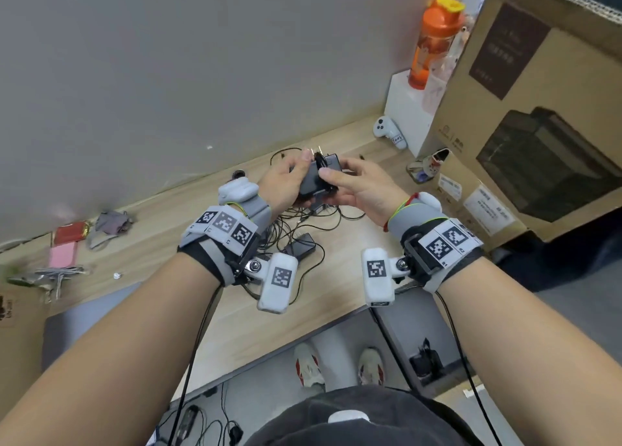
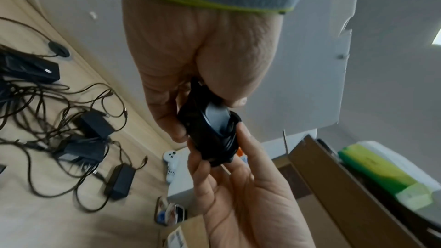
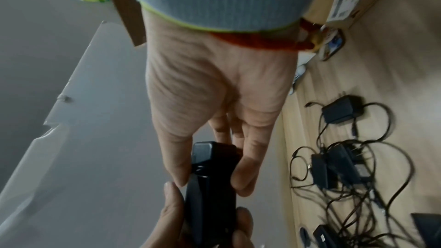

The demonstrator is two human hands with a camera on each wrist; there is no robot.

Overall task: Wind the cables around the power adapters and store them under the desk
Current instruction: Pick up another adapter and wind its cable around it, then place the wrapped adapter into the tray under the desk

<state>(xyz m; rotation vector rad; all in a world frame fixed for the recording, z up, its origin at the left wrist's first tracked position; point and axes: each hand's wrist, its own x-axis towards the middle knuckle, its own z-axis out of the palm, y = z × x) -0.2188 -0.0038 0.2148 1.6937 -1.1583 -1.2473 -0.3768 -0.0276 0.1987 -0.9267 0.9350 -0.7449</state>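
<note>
Above the wooden desk (image 1: 340, 277) both hands hold one black power adapter (image 1: 314, 178), its prongs pointing up and black cable wrapped round its body. My left hand (image 1: 299, 176) grips its left end, thumb on top. My right hand (image 1: 336, 173) pinches the wound cable end between thumb and fingers. The left wrist view shows the adapter (image 2: 210, 135) with cable turns around it, and the right wrist view shows it (image 3: 210, 186) between both hands. Several other black adapters (image 1: 303, 245) lie in a tangle of loose cables (image 1: 296, 220) on the desk below.
A large cardboard box (image 1: 538, 109) fills the right side. Beside it stand an orange bottle (image 1: 434, 41) on a white box (image 1: 407, 115), a white game controller (image 1: 390, 131) and a phone (image 1: 425, 168). Small red and pink items (image 1: 65, 245) lie at the left. Below the desk edge are shoes and floor cables.
</note>
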